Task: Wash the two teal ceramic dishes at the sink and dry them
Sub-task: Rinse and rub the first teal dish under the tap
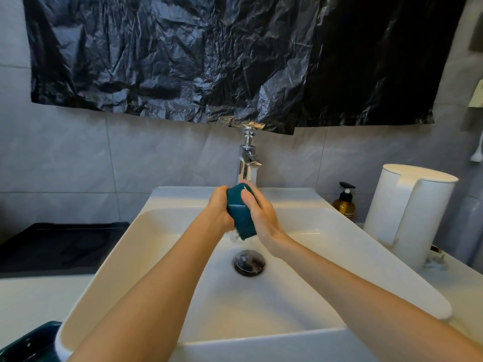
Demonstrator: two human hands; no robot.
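Where the forearms enter at the near edge, well to the left of the hands and nearer the person, a second teal dish [28, 343] with a glossy, rounded rim sits on the white table [34, 301], just beside the front corner of the white sink [109, 257]. Below the hands, in the basin floor, lies the dark round drain [249, 262].

Above the drain, both hands hold the other teal dish [239, 215] on edge between them. The left hand [219, 207] has its fingers curled round the dish's left side. The right hand [261, 218] grips the right side, with its thumb pressed on the face turned toward the camera. That face is a flat, matte teal with squared corners and a thin, pale line across it. Water [235, 236] runs off its lower edge into the basin.

Just behind the hands stands the chrome faucet [248, 158], its spout right over the dish. To the right of the hands and a little farther back is an amber pump bottle [345, 203] with a black head. Its label seems to start with "SHAM", and the rest is too small to read. Beside it, farther right, stands a tall white lidded kettle [407, 215]. Well to the left of the hands lies a black tray [60, 244].

Behind everything is a grey tiled wall [78, 158], and a crinkled black plastic sheet [209, 61] hangs on it, its lower edge reaching the top of the faucet.
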